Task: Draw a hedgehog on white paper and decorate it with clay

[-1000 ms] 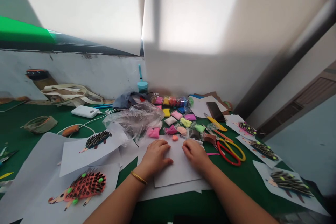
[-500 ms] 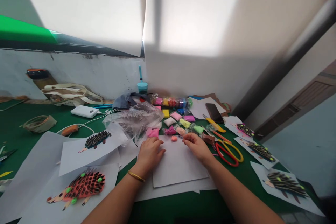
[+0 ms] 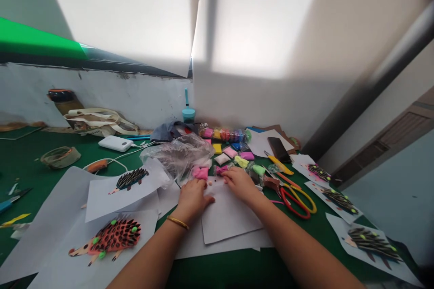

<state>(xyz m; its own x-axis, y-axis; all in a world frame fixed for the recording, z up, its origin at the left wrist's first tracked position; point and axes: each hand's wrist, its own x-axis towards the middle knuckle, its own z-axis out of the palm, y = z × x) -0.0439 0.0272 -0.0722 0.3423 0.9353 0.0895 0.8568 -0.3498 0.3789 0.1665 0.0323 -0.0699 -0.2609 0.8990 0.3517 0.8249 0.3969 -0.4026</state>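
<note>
Below the middle of the frame, the left hand (image 3: 193, 199) rested at the paper's left side, half open, thumb apart from its bent fingers, with nothing seen in its grip. The paper (image 3: 228, 219) lay at lower centre. The right hand (image 3: 240, 184) was over its top edge, fingers bent and close together; whether they pinched anything could not be told. Tiny clay bits (image 3: 210, 183) lay between the hands, just below a pink packet (image 3: 200, 173). Scissors (image 3: 298, 216) lay right of centre.
</note>
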